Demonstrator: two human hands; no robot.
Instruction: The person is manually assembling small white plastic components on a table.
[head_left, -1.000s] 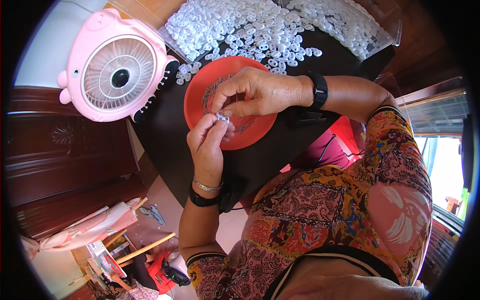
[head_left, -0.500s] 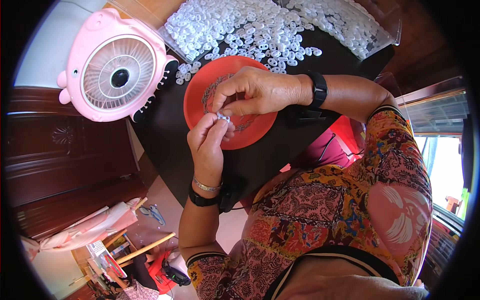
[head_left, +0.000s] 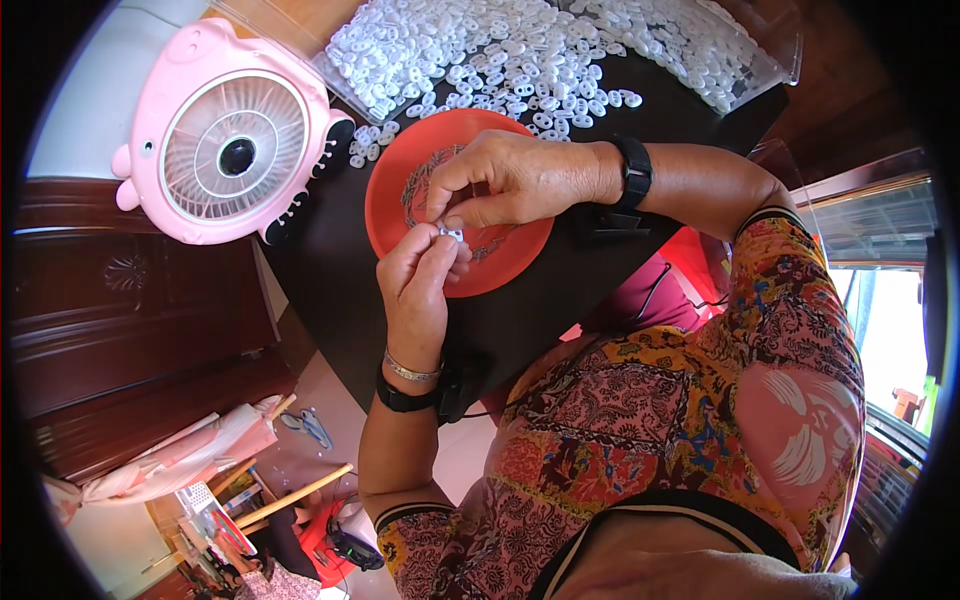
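Note:
Over a round orange-red bowl (head_left: 386, 215), my left hand (head_left: 415, 285) pinches a small white oval plastic piece with two holes (head_left: 452, 235) between thumb and fingers. My right hand (head_left: 505, 185) reaches in from the right, its thumb and forefinger closed together at the piece's upper edge. Whatever sits between those right fingertips is too small to make out. Many thin grey metal pieces, like screws or pins (head_left: 420, 185), lie in the bowl, partly covered by my hands.
A heap of similar white oval pieces (head_left: 470, 60) spreads behind the bowl on the dark table (head_left: 335, 290). Clear trays (head_left: 740, 95) hold more at the back. A pink animal-shaped fan (head_left: 238, 155) stands at the left. Scissors (head_left: 308, 428) lie lower left, beyond the table.
The white piece has turned slightly in my left fingertips. Both hands stay almost in the same place over the bowl.

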